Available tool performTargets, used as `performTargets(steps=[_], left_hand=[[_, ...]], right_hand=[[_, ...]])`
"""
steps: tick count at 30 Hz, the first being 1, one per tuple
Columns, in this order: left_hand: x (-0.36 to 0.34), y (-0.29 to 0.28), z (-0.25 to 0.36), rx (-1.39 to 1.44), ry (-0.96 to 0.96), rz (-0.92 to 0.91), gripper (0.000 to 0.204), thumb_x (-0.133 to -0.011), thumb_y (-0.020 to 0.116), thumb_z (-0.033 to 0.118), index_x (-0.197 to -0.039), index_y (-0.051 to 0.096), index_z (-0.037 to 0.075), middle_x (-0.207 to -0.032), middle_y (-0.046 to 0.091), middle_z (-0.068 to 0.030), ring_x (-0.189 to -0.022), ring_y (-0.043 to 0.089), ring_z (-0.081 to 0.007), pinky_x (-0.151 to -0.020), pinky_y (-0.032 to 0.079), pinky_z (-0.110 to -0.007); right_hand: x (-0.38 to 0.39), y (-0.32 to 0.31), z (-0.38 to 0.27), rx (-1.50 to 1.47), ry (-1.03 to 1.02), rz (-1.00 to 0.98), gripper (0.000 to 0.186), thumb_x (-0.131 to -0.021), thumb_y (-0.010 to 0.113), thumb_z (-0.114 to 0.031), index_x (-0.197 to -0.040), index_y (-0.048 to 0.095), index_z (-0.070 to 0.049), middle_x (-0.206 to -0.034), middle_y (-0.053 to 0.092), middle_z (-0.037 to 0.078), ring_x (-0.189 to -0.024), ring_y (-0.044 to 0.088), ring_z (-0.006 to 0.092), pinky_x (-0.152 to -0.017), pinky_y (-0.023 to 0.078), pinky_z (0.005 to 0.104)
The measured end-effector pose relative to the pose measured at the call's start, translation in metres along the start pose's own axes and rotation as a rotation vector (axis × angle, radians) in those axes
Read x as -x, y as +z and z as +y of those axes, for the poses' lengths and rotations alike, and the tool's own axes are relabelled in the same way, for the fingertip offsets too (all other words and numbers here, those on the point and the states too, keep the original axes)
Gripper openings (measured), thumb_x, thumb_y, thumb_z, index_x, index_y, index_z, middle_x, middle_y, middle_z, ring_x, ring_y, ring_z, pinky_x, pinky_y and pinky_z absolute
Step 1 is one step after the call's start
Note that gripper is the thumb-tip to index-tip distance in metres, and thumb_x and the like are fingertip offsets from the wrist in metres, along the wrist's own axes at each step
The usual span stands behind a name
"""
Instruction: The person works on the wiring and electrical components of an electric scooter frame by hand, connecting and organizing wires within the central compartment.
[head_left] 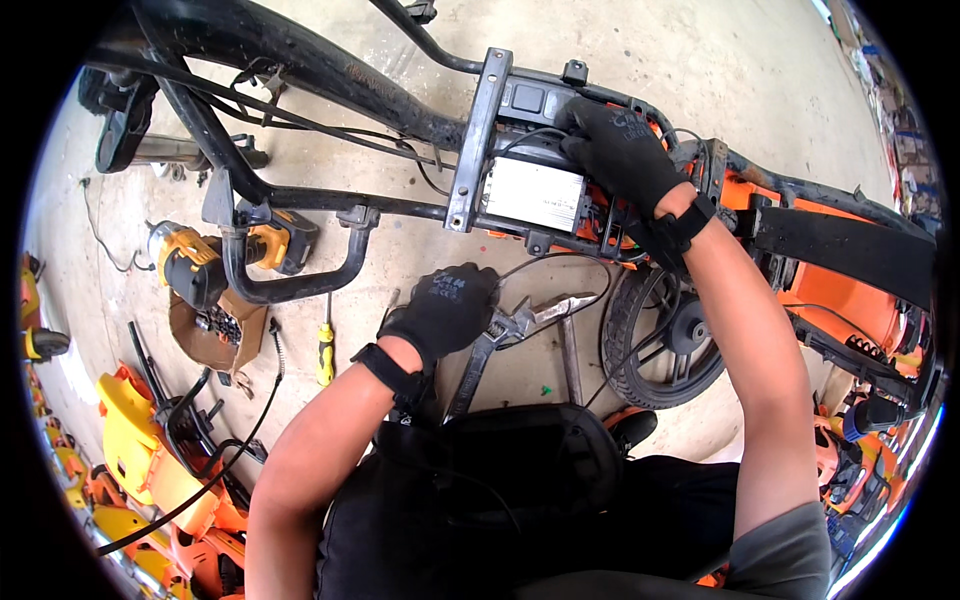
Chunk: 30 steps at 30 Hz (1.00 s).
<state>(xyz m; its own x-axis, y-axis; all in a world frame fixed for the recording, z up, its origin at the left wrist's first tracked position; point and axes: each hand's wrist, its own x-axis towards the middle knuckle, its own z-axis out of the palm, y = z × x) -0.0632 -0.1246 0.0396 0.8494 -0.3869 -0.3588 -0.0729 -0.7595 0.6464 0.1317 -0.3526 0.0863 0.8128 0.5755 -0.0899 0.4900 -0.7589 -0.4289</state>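
Note:
A black metal scooter or bike frame (350, 200) crosses in front of me. In its open compartment lies a white-labelled box (535, 193), likely an electronic controller, with black cables around it. My right hand (620, 148), in a black glove, reaches into the compartment just beyond this box. Its fingers are curled, and what they grip is hidden. My left hand (445, 308), gloved too, is closed low on the near side of the frame, above an adjustable wrench (475, 365). A thin black cable (565, 254) runs close by its fingertips; whether they pinch it is unclear.
Left on the floor are a yellow-black cordless power tool (190, 265), a cardboard box (205, 335) of small hardware and a yellow screwdriver (325, 350). A spoked wheel (665, 335) sits below the frame. Yellow and orange body panels (135, 430) pile up at lower left.

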Motion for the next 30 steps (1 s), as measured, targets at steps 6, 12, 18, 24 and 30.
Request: performTargets(steps=[6,12,18,24,30], left_hand=[[0.018,-0.002,-0.029,-0.347,-0.129,-0.057,0.033,-0.087,0.069,0.032,-0.107,0.064,0.006,-0.101,0.067,-0.0172,-0.091,0.067,-0.0367,-0.079,0.054,-0.051],[0.022,-0.067,0.023,0.233,0.028,0.380,0.037,-0.093,0.067,0.016,-0.125,0.059,-0.001,-0.106,0.065,-0.0212,-0.090,0.067,-0.0351,-0.078,0.053,-0.043],[0.014,-0.109,0.031,0.869,-0.299,0.707,0.057,-0.097,0.066,0.016,-0.143,0.045,-0.010,-0.120,0.064,-0.0151,-0.106,0.064,-0.0162,-0.085,0.053,-0.029],[-0.032,-0.108,-0.015,1.087,-0.248,0.816,0.046,-0.097,0.053,0.001,-0.140,0.041,-0.008,-0.118,0.062,-0.0143,-0.099,0.070,-0.0242,-0.086,0.060,-0.033],[-0.038,-0.110,0.017,1.144,-0.189,1.018,0.031,-0.099,0.050,0.001,-0.130,0.044,-0.003,-0.112,0.060,-0.0144,-0.084,0.069,-0.0178,-0.072,0.060,-0.031]], right_hand=[[0.001,0.002,-0.002,0.047,0.034,-0.077,0.016,-0.088,0.067,-0.014,-0.100,0.068,-0.003,-0.099,0.067,0.020,-0.096,0.065,0.0383,-0.083,0.051,0.0457],[0.009,0.021,0.005,0.140,-0.126,0.072,0.016,-0.087,0.065,-0.011,-0.100,0.068,-0.003,-0.099,0.068,0.021,-0.097,0.064,0.0399,-0.087,0.051,0.0474],[0.015,0.017,-0.002,0.103,-0.131,0.164,0.009,-0.089,0.057,-0.008,-0.095,0.062,-0.005,-0.091,0.065,0.018,-0.089,0.064,0.0402,-0.078,0.052,0.0500],[0.017,0.009,-0.013,0.025,-0.118,0.178,0.013,-0.092,0.056,-0.012,-0.099,0.062,-0.004,-0.097,0.065,0.021,-0.094,0.064,0.0401,-0.082,0.053,0.0486],[0.016,0.015,-0.017,0.061,-0.182,0.217,0.029,-0.090,0.054,-0.007,-0.116,0.066,-0.007,-0.104,0.068,0.018,-0.099,0.065,0.0380,-0.090,0.052,0.0475]])
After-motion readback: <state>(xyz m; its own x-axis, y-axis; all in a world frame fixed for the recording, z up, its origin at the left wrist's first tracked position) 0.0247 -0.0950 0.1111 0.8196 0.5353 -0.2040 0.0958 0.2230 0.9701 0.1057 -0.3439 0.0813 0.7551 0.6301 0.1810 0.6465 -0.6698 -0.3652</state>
